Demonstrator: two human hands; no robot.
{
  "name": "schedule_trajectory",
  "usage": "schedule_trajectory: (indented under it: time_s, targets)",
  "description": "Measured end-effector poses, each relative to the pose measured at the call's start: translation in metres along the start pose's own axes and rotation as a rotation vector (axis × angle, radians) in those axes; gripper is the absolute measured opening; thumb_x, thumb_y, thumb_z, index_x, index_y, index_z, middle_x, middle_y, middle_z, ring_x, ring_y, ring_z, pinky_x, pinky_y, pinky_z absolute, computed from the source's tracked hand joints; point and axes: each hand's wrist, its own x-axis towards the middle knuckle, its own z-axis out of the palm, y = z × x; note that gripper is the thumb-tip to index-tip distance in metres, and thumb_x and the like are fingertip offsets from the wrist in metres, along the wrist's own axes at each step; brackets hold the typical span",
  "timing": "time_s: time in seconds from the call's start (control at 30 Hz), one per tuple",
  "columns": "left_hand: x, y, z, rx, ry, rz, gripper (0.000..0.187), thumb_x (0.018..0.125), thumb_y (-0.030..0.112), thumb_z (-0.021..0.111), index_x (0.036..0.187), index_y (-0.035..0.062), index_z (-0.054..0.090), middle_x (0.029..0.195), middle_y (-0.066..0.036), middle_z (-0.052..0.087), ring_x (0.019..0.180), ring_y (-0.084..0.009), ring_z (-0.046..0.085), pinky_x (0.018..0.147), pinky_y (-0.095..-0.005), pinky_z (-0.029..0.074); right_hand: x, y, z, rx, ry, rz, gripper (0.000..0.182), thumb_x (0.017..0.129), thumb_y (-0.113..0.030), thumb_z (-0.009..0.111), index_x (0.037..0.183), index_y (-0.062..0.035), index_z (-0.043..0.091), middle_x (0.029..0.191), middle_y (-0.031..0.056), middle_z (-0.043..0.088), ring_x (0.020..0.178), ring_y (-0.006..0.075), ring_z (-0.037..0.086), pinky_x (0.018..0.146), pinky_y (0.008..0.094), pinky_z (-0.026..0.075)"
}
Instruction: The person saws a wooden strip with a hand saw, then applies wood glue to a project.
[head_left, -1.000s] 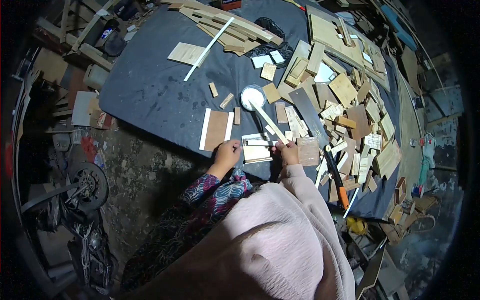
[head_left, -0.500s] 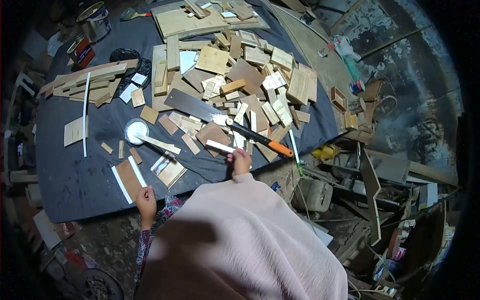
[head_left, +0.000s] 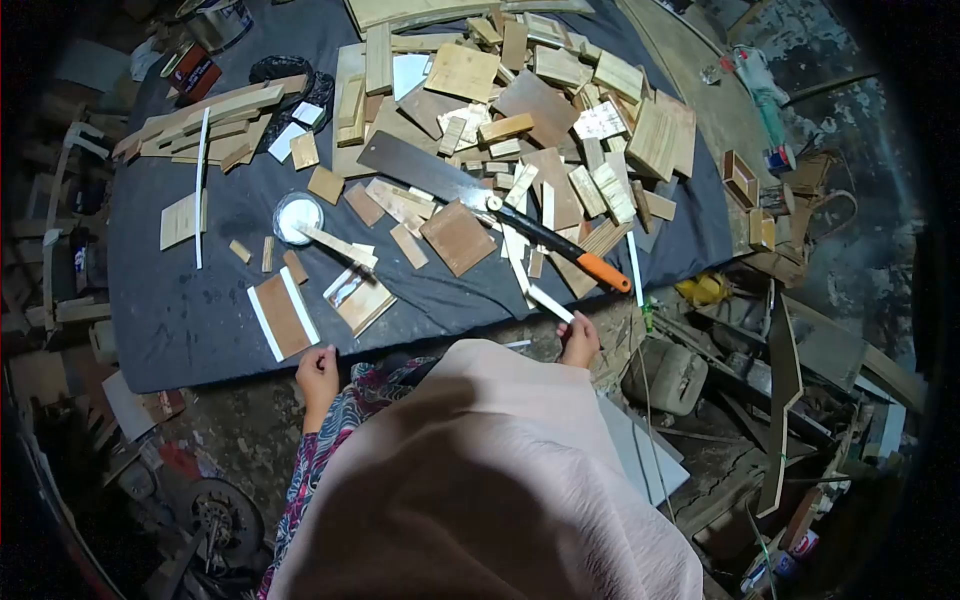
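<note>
My right hand (head_left: 579,340) is closed around the lower end of a narrow white strip (head_left: 549,302), beyond the table's front edge. The strip slants up and left toward the wood pieces. My left hand (head_left: 318,374) has its fingers curled together at the table edge; whether anything is in them is hidden. Just above it lies a brown rectangular panel (head_left: 284,316) with white strips along its two long sides. To the right of that sits a small wooden board (head_left: 362,308). A round tub of white glue-like paste (head_left: 298,217) has a flat wooden stick (head_left: 337,246) leaning across it.
A handsaw (head_left: 430,172) with a black and orange handle rests on a heap of wood offcuts (head_left: 462,72). Long wooden slats (head_left: 222,121) and a thin white strip (head_left: 202,188) lie at the left. A jerrycan (head_left: 664,376) stands below the table's right side.
My right hand has moved right with the white strip, off the front of the table. My left hand has drawn back slightly from the brown panel. The view has shifted.
</note>
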Motion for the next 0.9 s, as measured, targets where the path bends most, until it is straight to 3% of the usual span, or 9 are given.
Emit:
schedule_trajectory:
  time_s: [0.1, 0.2, 0.3, 0.33, 0.5, 0.57, 0.63, 0.7, 0.9]
  targets:
    - [-0.001, 0.010, -0.001, 0.035, -0.071, -0.003, 0.022, 0.077, 0.015, 0.058, 0.064, -0.0023, 0.051, 0.055, -0.010, 0.044, 0.050, -0.0189, 0.041, 0.048, -0.0298, 0.034, -0.006, 0.002, 0.024, -0.168, -0.390, 0.010, 0.019, 0.078, -0.006, 0.052, 0.095, 0.0017, 0.056, 0.072, 0.0089, 0.059, 0.059, 0.0124, 0.056, 0.050, 0.0227, 0.045]
    - [0.001, 0.017, -0.002, 0.016, -0.059, 0.013, 0.023, 0.077, 0.015, 0.057, 0.064, -0.0027, 0.051, 0.055, -0.010, 0.043, 0.049, -0.0190, 0.040, 0.048, -0.0297, 0.034, -0.002, 0.010, 0.042, -0.696, -0.343, -0.808, 0.021, 0.071, -0.005, 0.058, 0.092, -0.0012, 0.058, 0.074, 0.0130, 0.059, 0.062, 0.0224, 0.058, 0.056, 0.0300, 0.044]
    - [0.000, 0.027, -0.006, -0.015, 0.012, 0.019, 0.024, 0.077, 0.016, 0.057, 0.065, -0.0031, 0.051, 0.055, -0.010, 0.043, 0.050, -0.0187, 0.040, 0.049, -0.0296, 0.034, -0.009, -0.013, 0.056, -0.916, -0.369, -0.983, 0.018, 0.067, -0.004, 0.061, 0.084, -0.0004, 0.059, 0.072, 0.0147, 0.057, 0.064, 0.0262, 0.058, 0.060, 0.0306, 0.045]
    - [0.000, 0.024, -0.005, -0.019, 0.007, 0.022, 0.024, 0.077, 0.016, 0.057, 0.065, -0.0032, 0.051, 0.055, -0.010, 0.043, 0.050, -0.0185, 0.040, 0.049, -0.0293, 0.034, -0.006, -0.011, 0.054, -0.919, -0.424, -0.806, 0.017, 0.065, -0.005, 0.064, 0.080, 0.0006, 0.060, 0.070, 0.0137, 0.057, 0.062, 0.0249, 0.058, 0.058, 0.0303, 0.045]
    - [-0.003, 0.011, -0.007, 0.002, -0.024, -0.004, 0.024, 0.077, 0.017, 0.057, 0.065, -0.0035, 0.051, 0.055, -0.010, 0.043, 0.051, -0.0181, 0.040, 0.050, -0.0289, 0.034, 0.013, -0.007, 0.042, -0.831, -0.477, -0.709, 0.016, 0.066, -0.007, 0.060, 0.080, 0.0012, 0.059, 0.070, 0.0155, 0.056, 0.058, 0.0267, 0.056, 0.054, 0.0327, 0.045]
    - [-0.005, 0.012, -0.009, 0.010, -0.029, -0.030, 0.025, 0.077, 0.017, 0.057, 0.065, -0.0037, 0.051, 0.056, -0.009, 0.044, 0.051, -0.0179, 0.040, 0.050, -0.0286, 0.034, 0.017, -0.008, 0.039, -0.794, -0.376, -0.677, 0.013, 0.069, -0.008, 0.060, 0.076, 0.0023, 0.060, 0.067, 0.0116, 0.058, 0.055, 0.0174, 0.058, 0.052, 0.0289, 0.045]
    - [-0.005, 0.013, -0.010, 0.015, -0.036, -0.040, 0.025, 0.077, 0.017, 0.057, 0.065, -0.0038, 0.051, 0.056, -0.009, 0.044, 0.051, -0.0177, 0.040, 0.050, -0.0286, 0.034, 0.024, -0.006, 0.033, -0.713, -0.399, -0.513, 0.014, 0.074, -0.008, 0.057, 0.080, 0.0035, 0.059, 0.067, 0.0090, 0.058, 0.057, 0.0158, 0.059, 0.052, 0.0275, 0.046]
    - [-0.005, 0.009, -0.010, 0.023, -0.044, -0.050, 0.025, 0.077, 0.017, 0.057, 0.065, -0.0038, 0.051, 0.056, -0.009, 0.044, 0.051, -0.0175, 0.040, 0.050, -0.0286, 0.034, 0.041, 0.005, 0.025, -0.248, -0.468, -0.034, 0.014, 0.077, -0.007, 0.054, 0.086, 0.0045, 0.057, 0.070, 0.0080, 0.057, 0.058, 0.0169, 0.058, 0.051, 0.0254, 0.047]
    - [-0.001, 0.004, -0.011, 0.042, -0.026, -0.068, 0.021, 0.077, 0.016, 0.057, 0.068, -0.0024, 0.054, 0.056, -0.007, 0.046, 0.050, -0.0141, 0.041, 0.049, -0.0271, 0.035, 0.026, -0.024, 0.032, -0.077, -0.522, 0.220, 0.021, 0.080, -0.005, 0.052, 0.098, 0.0047, 0.050, 0.076, 0.0083, 0.056, 0.062, 0.0167, 0.058, 0.052, 0.0244, 0.049]
